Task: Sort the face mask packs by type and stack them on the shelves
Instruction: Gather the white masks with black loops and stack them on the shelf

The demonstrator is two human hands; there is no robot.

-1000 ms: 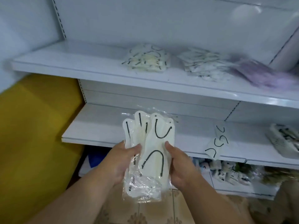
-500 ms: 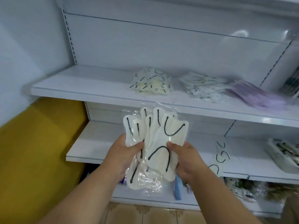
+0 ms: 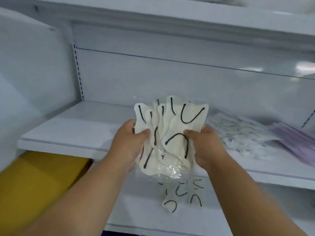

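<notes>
Currently both hands, left hand and right hand, pinch the fanned cream black-looped mask packs in clear plastic; square edges first, then lay flat on white upper shelf.

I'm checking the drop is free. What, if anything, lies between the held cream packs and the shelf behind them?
Nothing visible does. Both hands, left and right, hold the cream packs before the shelf; whatever lies directly behind the packs is hidden.

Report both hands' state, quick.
Left hand: grips the mask packs.
Right hand: grips the same packs.
</notes>
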